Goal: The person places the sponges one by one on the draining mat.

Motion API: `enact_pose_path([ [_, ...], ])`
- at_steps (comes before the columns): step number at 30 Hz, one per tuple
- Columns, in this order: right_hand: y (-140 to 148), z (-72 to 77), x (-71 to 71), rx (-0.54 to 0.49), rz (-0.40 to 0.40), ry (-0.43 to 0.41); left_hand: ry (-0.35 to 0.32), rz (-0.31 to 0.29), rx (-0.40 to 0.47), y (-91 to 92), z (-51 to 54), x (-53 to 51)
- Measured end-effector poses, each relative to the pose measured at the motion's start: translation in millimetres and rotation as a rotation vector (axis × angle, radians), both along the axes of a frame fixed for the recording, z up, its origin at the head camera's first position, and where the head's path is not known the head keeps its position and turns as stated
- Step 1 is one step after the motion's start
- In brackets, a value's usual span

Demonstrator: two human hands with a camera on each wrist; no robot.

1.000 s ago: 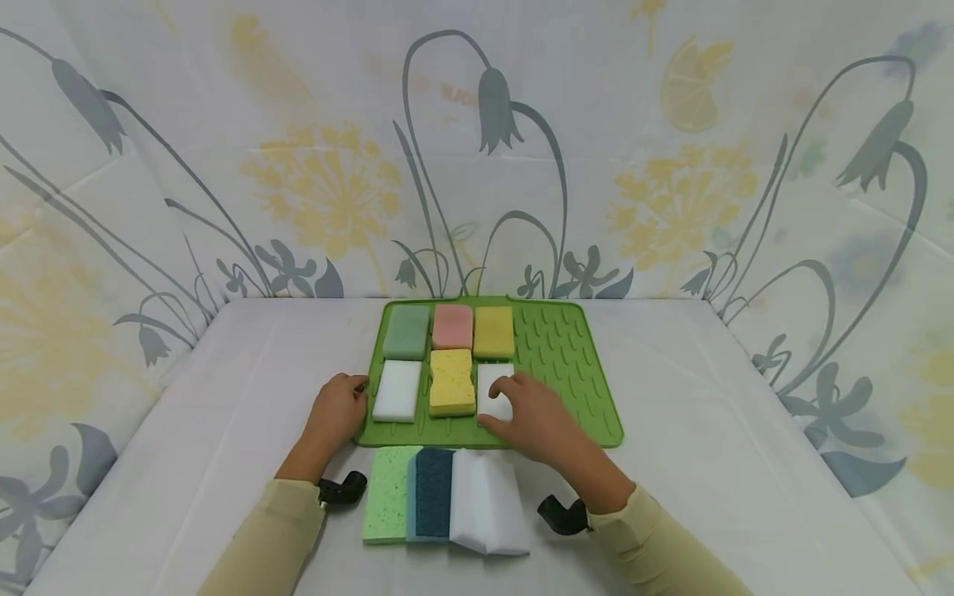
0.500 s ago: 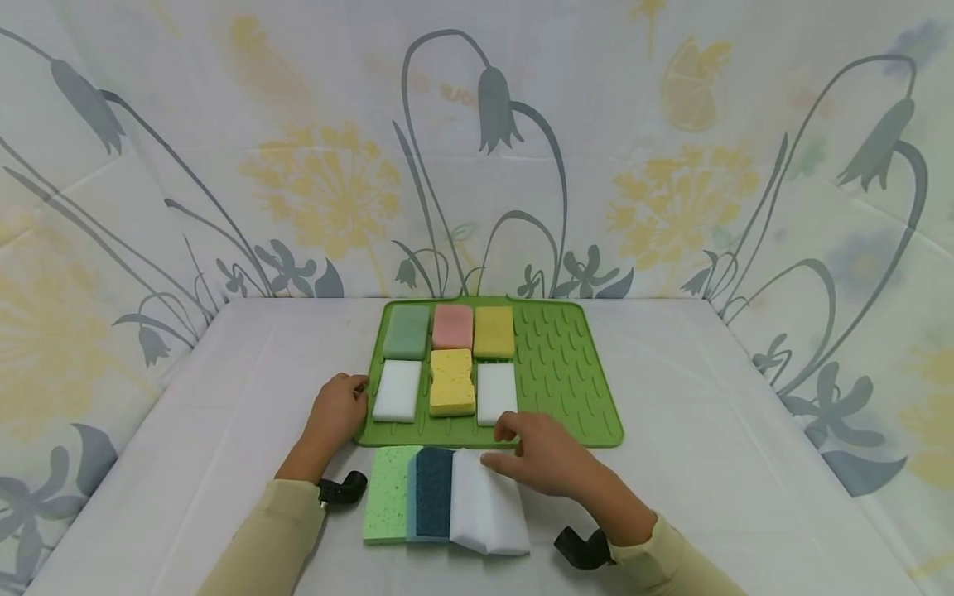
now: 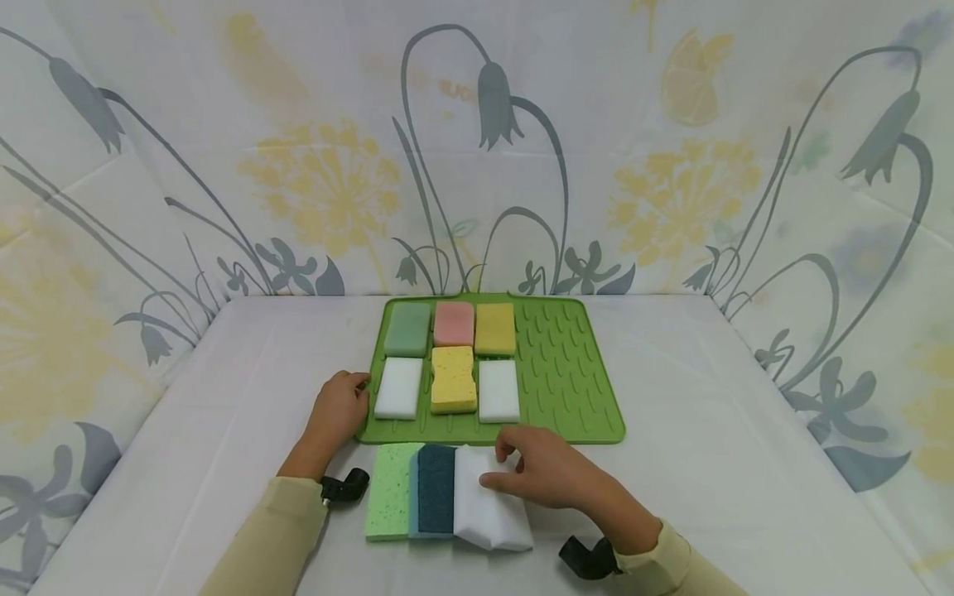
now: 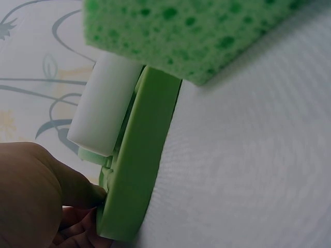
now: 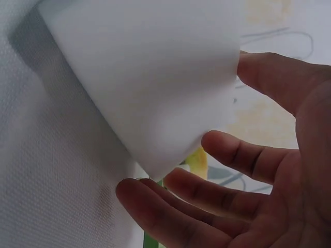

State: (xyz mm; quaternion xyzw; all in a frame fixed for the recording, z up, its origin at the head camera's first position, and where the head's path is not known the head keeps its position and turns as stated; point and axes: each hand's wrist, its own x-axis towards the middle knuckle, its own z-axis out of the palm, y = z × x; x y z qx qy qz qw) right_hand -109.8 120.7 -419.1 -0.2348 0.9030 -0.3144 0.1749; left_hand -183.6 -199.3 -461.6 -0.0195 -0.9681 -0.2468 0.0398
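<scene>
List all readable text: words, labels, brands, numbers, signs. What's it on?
No readable text in any view.
Floral backdrop: a faint orange mark, top center in the head view, may be lettering; too blurred to read.
Sponges, white blocks, green mat: none visible.
Black wrist devices: none legible.

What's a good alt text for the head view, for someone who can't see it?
A person's right hand is poised at a white sponge, beside a dark blue sponge and a light green sponge on a white surface. The left hand holds the left edge of a green mat, where six sponges lie in two rows of three.
</scene>
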Motion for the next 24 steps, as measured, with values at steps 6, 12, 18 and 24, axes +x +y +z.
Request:
enact_pose_path([
  [6, -1.1, -1.2, -0.9, 0.006, -0.006, -0.004, 0.006, -0.002, 0.001, 0.6, -0.1, -1.0],
  [12, -1.9, -3.3, -1.1, -0.006, -0.002, -0.014, 0.011, 0.001, 0.003, 0.5, 0.2, 0.7],
  [18, 0.2, -3.1, -1.8, -0.020, 0.005, -0.002, 0.016, -0.004, 0.008, 1.2, 1.3, 2.3],
  [24, 1.1, -0.9, -3.5, -0.035, -0.001, -0.016, 0.017, -0.003, 0.008, 1.0, 1.8, 2.3],
])
